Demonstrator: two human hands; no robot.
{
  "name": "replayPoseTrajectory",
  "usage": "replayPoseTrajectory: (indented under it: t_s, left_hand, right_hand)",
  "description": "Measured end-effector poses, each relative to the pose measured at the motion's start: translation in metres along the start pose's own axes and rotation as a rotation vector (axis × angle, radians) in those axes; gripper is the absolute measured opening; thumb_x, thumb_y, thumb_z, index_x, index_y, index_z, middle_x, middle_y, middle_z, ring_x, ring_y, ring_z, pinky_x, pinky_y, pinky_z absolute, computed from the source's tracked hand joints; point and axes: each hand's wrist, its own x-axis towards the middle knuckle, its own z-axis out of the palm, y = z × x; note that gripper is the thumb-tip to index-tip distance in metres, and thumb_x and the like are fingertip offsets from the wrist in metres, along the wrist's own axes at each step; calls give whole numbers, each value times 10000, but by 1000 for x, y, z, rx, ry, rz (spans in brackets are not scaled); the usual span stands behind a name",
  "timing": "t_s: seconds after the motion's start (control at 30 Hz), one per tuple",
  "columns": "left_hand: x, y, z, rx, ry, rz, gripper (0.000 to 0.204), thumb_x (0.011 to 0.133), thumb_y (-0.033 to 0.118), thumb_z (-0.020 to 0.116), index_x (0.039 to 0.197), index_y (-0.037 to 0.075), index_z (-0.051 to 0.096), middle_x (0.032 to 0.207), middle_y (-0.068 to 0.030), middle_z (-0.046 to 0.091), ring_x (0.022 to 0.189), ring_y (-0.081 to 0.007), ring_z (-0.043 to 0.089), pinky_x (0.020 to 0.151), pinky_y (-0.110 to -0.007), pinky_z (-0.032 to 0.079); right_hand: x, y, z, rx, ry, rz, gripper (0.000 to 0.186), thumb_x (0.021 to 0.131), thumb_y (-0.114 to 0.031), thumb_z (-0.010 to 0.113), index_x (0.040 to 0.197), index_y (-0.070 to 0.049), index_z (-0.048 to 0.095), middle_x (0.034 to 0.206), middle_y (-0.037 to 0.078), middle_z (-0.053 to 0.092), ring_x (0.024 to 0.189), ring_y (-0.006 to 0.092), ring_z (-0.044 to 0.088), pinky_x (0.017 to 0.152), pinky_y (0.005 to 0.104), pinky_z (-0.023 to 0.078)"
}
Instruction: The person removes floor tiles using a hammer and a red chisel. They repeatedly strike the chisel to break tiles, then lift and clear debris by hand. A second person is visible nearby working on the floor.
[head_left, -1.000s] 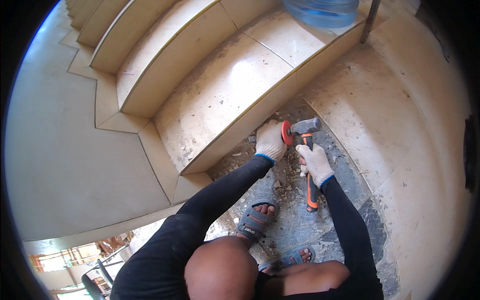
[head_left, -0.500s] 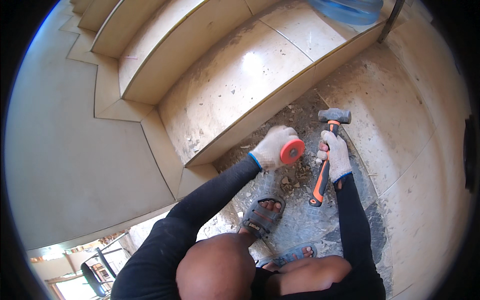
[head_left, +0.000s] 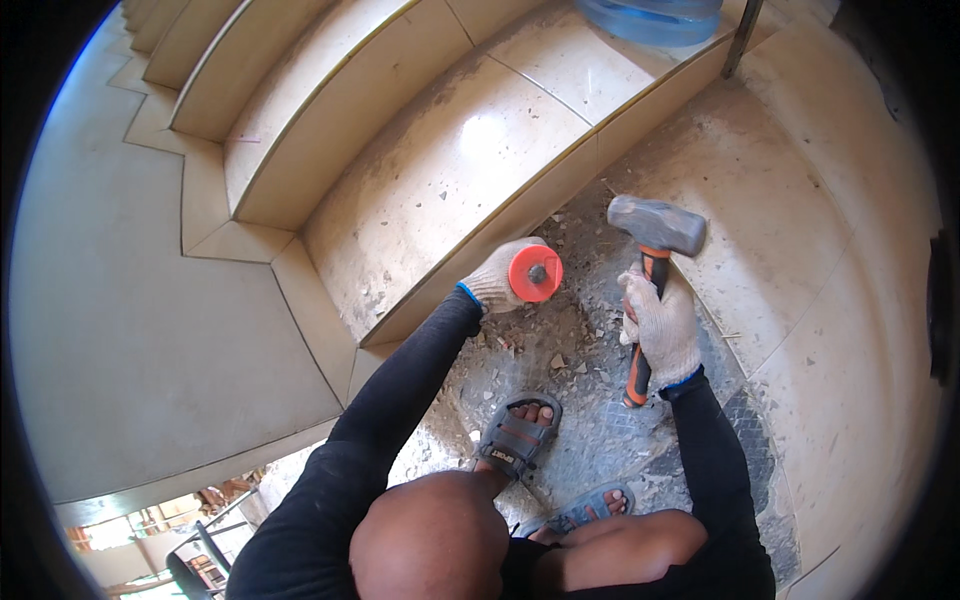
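My gloved left hand (head_left: pixel 492 278) is wrapped round a chisel (head_left: pixel 537 273) with a round red hand guard. I see the chisel nearly end-on, its steel striking end in the middle of the guard; its blade is hidden beneath. To the right, my gloved right hand (head_left: pixel 664 328) grips a club hammer (head_left: pixel 658 225) by its black and orange handle. The grey head is raised, up and right of the chisel and apart from it. Under both hands lies broken-up floor (head_left: pixel 585 345), strewn with tile chips and rubble.
A tiled step (head_left: pixel 450 190) with scattered chips runs beyond my left hand, and more stairs (head_left: pixel 330 110) rise at the upper left. A clear blue plastic bottle (head_left: pixel 655 22) stands on the step. Tiled floor (head_left: pixel 790 250) lies to the right. My sandalled foot (head_left: pixel 520 430) is close to the rubble.
The hammer has come up closer to the camera, its head looking larger. My left hand and the chisel have shifted left, and the guard now faces up more squarely.
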Motion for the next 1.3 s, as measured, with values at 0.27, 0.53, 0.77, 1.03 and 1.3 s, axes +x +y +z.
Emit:
replayPoseTrajectory:
  t_s: [0.27,0.53,0.77,1.03,1.3]
  left_hand:
    - [2,-3,-6,-136,10,5,397,872,143,913,1227,63,754,1151,-116,787,1099,-258,755,998,-383,601]
    - [8,-16,-14,-176,29,-182,364,951,153,895,1282,74,764,1203,-71,807,1139,-164,739,1029,-368,606]
    - [20,-18,-25,-94,-87,-109,383,950,138,902,1300,72,760,1264,-45,799,1179,-123,704,1076,-371,585]
    - [23,-3,-25,-81,-91,-285,575,923,178,966,1424,79,702,1376,-54,759,1260,-162,702,1106,-376,577]
    - [17,14,-31,70,-108,-316,421,1002,106,853,1400,77,717,1338,-23,770,1246,-133,704,1091,-346,577]
  right_hand:
    - [-11,48,55,-384,15,-294,274,1079,-294,767,1046,-28,707,804,108,709,687,256,701,691,394,585]
    - [-18,5,30,-336,-10,-45,331,1069,-314,777,1140,9,800,923,183,809,873,280,804,805,419,612]
    - [-1,12,46,-369,-26,-272,323,1073,-305,717,1270,-59,790,1184,234,814,1104,424,789,935,475,617]
    - [-4,18,3,-719,10,12,457,989,-466,763,1161,-44,793,1045,278,800,1059,492,768,912,555,588]
    - [-14,-48,-10,-317,150,-73,368,1047,-347,801,1116,14,792,883,165,784,792,241,771,754,399,592]
